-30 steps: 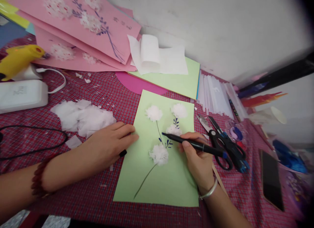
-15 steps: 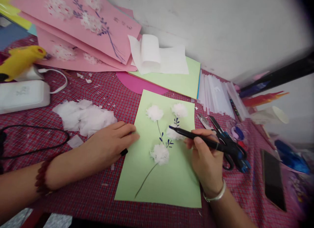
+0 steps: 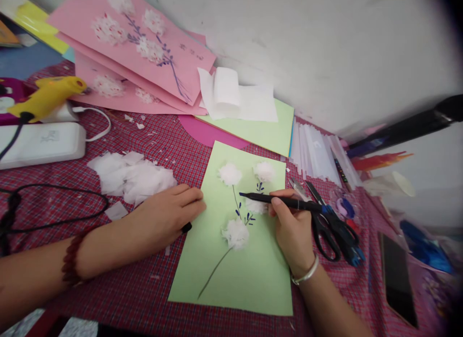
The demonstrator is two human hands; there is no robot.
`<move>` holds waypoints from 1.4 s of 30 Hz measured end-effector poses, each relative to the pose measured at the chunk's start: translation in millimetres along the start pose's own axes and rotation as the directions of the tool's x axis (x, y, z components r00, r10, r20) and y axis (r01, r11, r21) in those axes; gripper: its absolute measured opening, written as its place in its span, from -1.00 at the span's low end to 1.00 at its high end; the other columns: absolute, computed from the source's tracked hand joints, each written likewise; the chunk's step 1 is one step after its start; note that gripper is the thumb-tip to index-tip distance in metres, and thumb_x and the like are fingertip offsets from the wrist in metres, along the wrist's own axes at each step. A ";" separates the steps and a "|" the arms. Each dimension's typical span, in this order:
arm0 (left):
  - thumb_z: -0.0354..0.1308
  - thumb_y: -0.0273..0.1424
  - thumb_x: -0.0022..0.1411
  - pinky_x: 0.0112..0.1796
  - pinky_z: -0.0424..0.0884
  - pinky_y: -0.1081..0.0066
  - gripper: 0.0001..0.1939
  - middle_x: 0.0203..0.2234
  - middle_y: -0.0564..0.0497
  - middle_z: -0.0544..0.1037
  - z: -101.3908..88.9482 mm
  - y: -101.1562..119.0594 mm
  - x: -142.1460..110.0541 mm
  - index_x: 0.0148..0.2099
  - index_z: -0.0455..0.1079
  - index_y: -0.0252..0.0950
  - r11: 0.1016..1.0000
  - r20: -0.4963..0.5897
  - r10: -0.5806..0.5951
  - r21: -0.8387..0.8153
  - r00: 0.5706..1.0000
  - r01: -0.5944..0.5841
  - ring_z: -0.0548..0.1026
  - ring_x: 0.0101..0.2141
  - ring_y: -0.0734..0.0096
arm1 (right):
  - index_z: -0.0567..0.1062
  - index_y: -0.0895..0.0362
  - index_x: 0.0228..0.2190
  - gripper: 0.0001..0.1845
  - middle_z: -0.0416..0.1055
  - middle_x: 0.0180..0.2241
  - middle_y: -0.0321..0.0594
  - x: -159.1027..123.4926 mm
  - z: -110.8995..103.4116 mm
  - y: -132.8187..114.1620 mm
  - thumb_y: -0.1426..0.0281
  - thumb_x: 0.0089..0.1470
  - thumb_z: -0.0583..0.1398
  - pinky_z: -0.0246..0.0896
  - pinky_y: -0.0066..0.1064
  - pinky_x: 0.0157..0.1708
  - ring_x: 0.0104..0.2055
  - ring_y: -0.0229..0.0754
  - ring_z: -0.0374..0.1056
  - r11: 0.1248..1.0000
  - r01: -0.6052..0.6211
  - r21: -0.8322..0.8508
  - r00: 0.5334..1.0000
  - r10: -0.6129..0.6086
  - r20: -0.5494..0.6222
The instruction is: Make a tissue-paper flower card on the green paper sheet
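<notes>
My right hand (image 3: 293, 231) grips a black marker pen (image 3: 265, 198) with a dark blue tip. The tip is over the green paper sheet (image 3: 238, 284), beside the stem of the upper left flower. White ruffled paper flowers sit on the sheet: one upper left (image 3: 230, 174), one upper right (image 3: 264, 171), one partly hidden under the pen (image 3: 255, 206), and a lower one (image 3: 236, 233). Thin drawn stems and small blue leaf strokes join them. My left hand (image 3: 175, 209) rests at the sheet's left edge, fingers curled, with a black pen cap (image 3: 186, 227) poking out.
White tissue pieces (image 3: 132, 177) lie left of the sheet. Behind are pink flower cards (image 3: 191, 62), a paper roll (image 3: 226, 88), a yellow glue gun (image 3: 50, 98) and a white power strip (image 3: 43, 144). Scissors (image 3: 325, 231), glue sticks (image 3: 313, 151) and a phone (image 3: 398, 279) lie right.
The pen tip has shifted left, from over the middle flower to near the left stem, with my right hand following. My left hand stays by the sheet's edge. The camera view has shifted slightly.
</notes>
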State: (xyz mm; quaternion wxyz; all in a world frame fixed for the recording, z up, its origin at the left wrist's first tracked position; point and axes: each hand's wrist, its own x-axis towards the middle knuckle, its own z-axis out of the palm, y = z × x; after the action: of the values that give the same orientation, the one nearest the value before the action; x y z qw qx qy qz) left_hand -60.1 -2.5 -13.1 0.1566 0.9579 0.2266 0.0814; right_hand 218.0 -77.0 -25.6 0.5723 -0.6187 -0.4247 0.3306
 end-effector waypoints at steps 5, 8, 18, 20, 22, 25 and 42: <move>-0.06 -0.75 -0.11 -0.11 0.37 0.28 -0.46 -0.06 -0.06 0.44 0.4 -0.4 -1.6 -0.07 0.36 -0.29 1.000 -0.002 0.004 0.010 1.000 -0.004 0.38 -0.10 0.22 | 0.51 0.04 -0.35 -0.96 0.33 -0.41 -0.34 -1.7 -0.4 3.2 0.41 0.08 0.25 0.10 -0.37 -0.38 -0.40 -0.28 0.23 0.996 0.040 -0.077 0.999 -0.041 -0.018; -0.06 -0.75 -0.11 -0.11 0.37 0.29 -0.46 -0.06 -0.06 0.44 0.0 -0.6 -1.8 -0.07 0.36 -0.30 1.000 -0.004 0.005 0.010 1.000 -0.005 0.38 -0.11 0.22 | 0.50 0.04 -0.36 -0.97 0.34 -0.42 -0.33 -1.3 -0.3 4.0 0.41 0.08 0.25 0.13 -0.36 -0.37 -0.39 -0.26 0.25 0.994 0.047 -0.103 0.999 -0.049 -0.014; -0.06 -0.75 -0.08 -0.11 0.36 0.29 -0.48 -0.07 -0.07 0.44 -1.1 0.1 -0.8 -0.06 0.37 -0.29 1.000 -0.008 -0.001 0.010 1.000 0.001 0.38 -0.11 0.23 | 0.48 0.07 -0.41 -0.96 0.35 -0.46 -0.34 -3.2 0.7 -3.7 0.45 0.05 0.22 0.12 -0.38 -0.44 -0.44 -0.26 0.24 0.979 0.071 -0.191 0.997 -0.066 0.031; -0.05 -0.75 -0.09 -0.11 0.36 0.28 -0.48 -0.08 -0.07 0.45 -1.7 0.5 -0.7 -0.07 0.38 -0.30 1.000 -0.004 0.001 0.016 1.000 0.000 0.39 -0.12 0.22 | 0.47 0.07 -0.42 -0.95 0.35 -0.47 -0.34 -2.8 0.1 -2.4 0.47 0.03 0.22 0.10 -0.39 -0.45 -0.45 -0.27 0.23 0.984 0.059 -0.169 0.998 -0.056 0.025; -0.05 -0.75 -0.11 -0.12 0.36 0.28 -0.48 -0.09 -0.08 0.45 -2.4 0.8 -0.2 -0.09 0.39 -0.31 1.000 0.004 0.000 0.021 1.000 0.000 0.39 -0.13 0.22 | 0.47 0.07 -0.42 -0.95 0.33 -0.48 -0.35 -2.2 -0.3 -0.1 0.47 0.04 0.22 0.09 -0.39 -0.45 -0.46 -0.28 0.22 0.991 0.050 -0.122 0.999 -0.051 0.002; -0.05 -0.75 -0.12 -0.12 0.37 0.27 -0.48 -0.09 -0.08 0.46 -3.3 1.4 0.5 -0.10 0.39 -0.32 1.000 0.012 -0.003 0.017 1.000 0.002 0.39 -0.14 0.21 | 0.48 0.06 -0.39 -0.97 0.30 -0.51 -0.38 -1.5 0.5 1.7 0.44 0.07 0.22 0.09 -0.40 -0.47 -0.49 -0.29 0.21 0.998 0.041 -0.052 0.999 -0.042 -0.030; 0.02 -0.71 -0.02 -0.11 0.36 0.26 -0.59 -0.09 -0.08 0.46 -4.0 1.0 2.1 -0.11 0.38 -0.30 1.000 0.019 -0.022 -0.004 1.000 0.022 0.39 -0.12 0.20 | 0.49 0.08 -0.35 -0.90 0.38 -0.48 -0.33 1.2 10.1 -5.7 0.34 0.05 0.27 0.22 -0.39 -0.47 -0.49 -0.27 0.29 0.990 0.005 -0.139 0.999 -0.011 -0.042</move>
State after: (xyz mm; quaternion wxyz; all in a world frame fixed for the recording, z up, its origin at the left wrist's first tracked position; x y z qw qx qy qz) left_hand -58.8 -1.3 -8.8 0.1615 0.9557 0.2356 0.0711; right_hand 208.7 -71.7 -21.2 0.5382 -0.6622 -0.4368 0.2847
